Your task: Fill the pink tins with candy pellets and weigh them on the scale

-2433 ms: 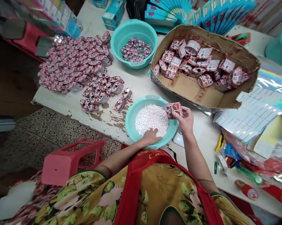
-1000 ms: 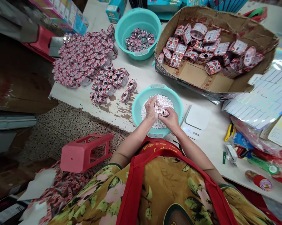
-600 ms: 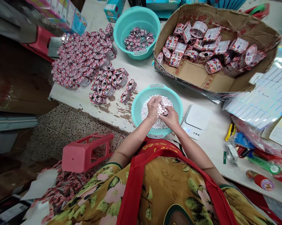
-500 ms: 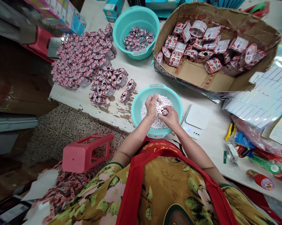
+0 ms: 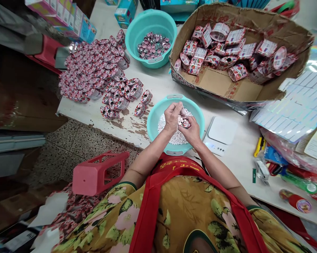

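Observation:
Both my hands are over a turquoise basin (image 5: 153, 137) that holds a bed of small white tablets (image 5: 176, 138). My right hand (image 5: 193, 132) grips a small red-and-white printed container (image 5: 185, 124) at its edge, low over the tablets. Just left of it, my left hand (image 5: 172, 117) is cupped with its fingers curled together. White tablets lie between the left palm and the container's top, partly covering its opening. The left fingertips hide how many tablets they enclose.
Several similar containers (image 5: 121, 93) stand left, beside a larger mass of them (image 5: 88, 68). Behind are a turquoise basin of small round caps (image 5: 130, 45) and a cardboard box (image 5: 208, 79) with more packs. A white scale (image 5: 221, 130) sits right; a pink stool (image 5: 86, 179) is below left.
My left hand has risen slightly and turned closer over the container. White tablets now cover more of the container's opening. The right hand has hardly moved; the whole view has shifted a little.

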A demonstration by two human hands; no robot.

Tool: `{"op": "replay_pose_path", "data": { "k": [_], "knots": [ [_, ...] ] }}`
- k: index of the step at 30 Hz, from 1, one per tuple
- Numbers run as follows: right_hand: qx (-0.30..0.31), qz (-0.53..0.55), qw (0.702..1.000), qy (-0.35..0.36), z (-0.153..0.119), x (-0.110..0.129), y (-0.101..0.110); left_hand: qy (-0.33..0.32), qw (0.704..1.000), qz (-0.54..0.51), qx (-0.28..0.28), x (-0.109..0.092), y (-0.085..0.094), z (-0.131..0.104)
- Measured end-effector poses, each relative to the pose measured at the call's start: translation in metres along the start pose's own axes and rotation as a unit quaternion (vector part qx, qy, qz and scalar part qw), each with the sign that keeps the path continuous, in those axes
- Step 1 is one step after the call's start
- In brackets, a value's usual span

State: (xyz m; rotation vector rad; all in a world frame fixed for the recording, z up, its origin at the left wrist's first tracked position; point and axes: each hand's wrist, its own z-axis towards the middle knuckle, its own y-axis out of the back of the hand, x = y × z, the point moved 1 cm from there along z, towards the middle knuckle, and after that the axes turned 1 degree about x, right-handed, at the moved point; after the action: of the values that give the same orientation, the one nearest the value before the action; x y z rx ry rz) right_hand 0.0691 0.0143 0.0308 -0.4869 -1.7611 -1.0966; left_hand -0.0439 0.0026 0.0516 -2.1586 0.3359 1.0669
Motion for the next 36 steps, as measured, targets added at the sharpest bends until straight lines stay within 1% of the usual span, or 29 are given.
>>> {"op": "replay_pose_path", "data": {
  "k": [3, 5, 9, 12, 14, 16, 18, 20, 21, 23, 26, 29, 33, 35, 36],
  "knots": [
    [0.0, 0.023, 1.0, 0.001, 0.0, 0.0, 0.001, 0.003, 1.0, -0.002, 0.003, -0.001, -0.003, -0.002],
    [-0.006, 0.039, 0.999, -0.012, 0.002, -0.001, 0.003, -0.006, 1.0, -0.004, 0.005, 0.0, -0.003, -0.003],
    [-0.001, 0.058, 0.997, -0.048, 0.004, -0.003, 0.007, -0.03, 0.998, 0.013, 0.045, 0.002, -0.002, -0.008],
    [0.008, 0.067, 0.995, -0.069, 0.005, -0.005, 0.008, -0.015, 0.998, 0.019, 0.056, 0.002, -0.002, -0.013],
    [0.008, 0.071, 0.995, -0.066, 0.005, -0.006, 0.007, 0.0, 0.998, 0.01, 0.059, 0.002, -0.003, -0.013],
    [0.003, 0.069, 0.996, -0.054, 0.004, -0.007, 0.005, 0.009, 0.999, 0.003, 0.052, 0.002, -0.005, -0.011],
    [0.0, 0.056, 0.997, -0.043, 0.004, -0.007, 0.004, 0.01, 1.0, -0.004, 0.029, 0.003, -0.007, -0.008],
    [0.006, 0.04, 0.999, -0.037, 0.004, -0.008, 0.004, 0.006, 1.0, -0.008, 0.009, 0.005, -0.008, -0.005],
    [0.01, 0.034, 0.999, -0.036, 0.004, -0.008, 0.005, 0.006, 1.0, -0.009, 0.008, 0.006, -0.008, -0.004],
    [0.014, 0.031, 0.999, -0.042, 0.005, -0.01, 0.008, 0.016, 1.0, -0.004, 0.021, 0.008, -0.008, -0.005],
    [0.009, 0.042, 0.998, -0.053, 0.005, -0.014, 0.012, 0.05, 0.997, 0.003, 0.058, 0.011, -0.007, -0.009],
    [0.013, 0.056, 0.997, -0.05, 0.005, -0.018, 0.011, 0.056, 0.996, -0.002, 0.074, 0.011, -0.009, -0.012],
    [0.035, 0.102, 0.992, -0.063, 0.003, -0.018, 0.012, 0.054, 0.997, -0.012, 0.061, 0.001, -0.013, -0.008],
    [0.042, 0.132, 0.988, -0.069, -0.004, -0.016, 0.022, 0.038, 0.998, -0.007, 0.043, -0.004, -0.008, -0.004],
    [0.038, 0.143, 0.986, -0.075, -0.009, -0.017, 0.032, 0.025, 0.999, 0.003, 0.031, -0.005, -0.002, -0.002]
  ]
}}
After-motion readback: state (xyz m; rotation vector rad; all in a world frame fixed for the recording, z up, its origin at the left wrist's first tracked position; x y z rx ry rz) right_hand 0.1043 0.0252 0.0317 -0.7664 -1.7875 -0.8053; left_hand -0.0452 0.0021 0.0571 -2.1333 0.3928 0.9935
